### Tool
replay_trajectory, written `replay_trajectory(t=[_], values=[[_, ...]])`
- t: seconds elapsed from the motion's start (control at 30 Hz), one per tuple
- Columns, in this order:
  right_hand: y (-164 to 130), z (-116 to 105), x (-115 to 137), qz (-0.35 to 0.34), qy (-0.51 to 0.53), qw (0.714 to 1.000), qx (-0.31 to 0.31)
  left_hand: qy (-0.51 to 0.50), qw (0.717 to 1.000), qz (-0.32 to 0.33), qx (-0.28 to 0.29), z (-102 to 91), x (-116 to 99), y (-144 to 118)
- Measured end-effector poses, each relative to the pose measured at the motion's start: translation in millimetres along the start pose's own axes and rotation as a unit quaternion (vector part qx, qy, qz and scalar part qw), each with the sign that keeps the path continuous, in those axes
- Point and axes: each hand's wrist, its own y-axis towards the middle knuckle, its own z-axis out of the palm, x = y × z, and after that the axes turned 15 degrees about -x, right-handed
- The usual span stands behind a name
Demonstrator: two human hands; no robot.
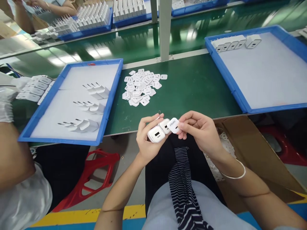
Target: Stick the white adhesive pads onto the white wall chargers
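Observation:
My left hand [145, 143] is closed around two white charger blocks, side by side, with their port ends facing up. The nearer charger [153, 135] shows a wide dark slot and a smaller one. Beside it, the second charger [163, 124] is partly covered. My right hand [205, 132] pinches a small white cover plate [173, 124] with a slot and grey lettering, at the edge of the second charger. Whether plate and charger touch, I cannot tell. Beyond my hands, a pile of similar white plates [141, 86] lies on the green table [187, 86].
A blue-rimmed tray [112, 92] at left holds several pronged chargers [96, 91]. The right tray [225, 72] has a row of chargers [253, 41] at its back. A metal post [165, 32] stands behind the pile. A co-worker's arm [14, 159] is at left; another person works across.

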Motion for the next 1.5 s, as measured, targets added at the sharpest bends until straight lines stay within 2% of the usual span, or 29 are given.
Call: replay_trajectory(t=[0.27, 1.0, 1.5], values=[[-8.3, 10.7, -11.1, -0.047, -0.010, 0.998, -0.036, -0.006, 0.999, 0.031, -0.012, 3.4, 1.1, -2.2], [-5.4, 9.5, -6.8, -0.025, -0.010, 0.999, -0.021, 0.031, 0.990, 0.137, -0.012, 1.5, 1.6, 2.2], [-4.9, 12.0, -3.7, -0.019, -0.027, 0.999, -0.028, 0.053, 0.987, 0.153, -0.007, 1.0, 1.7, 1.1]])
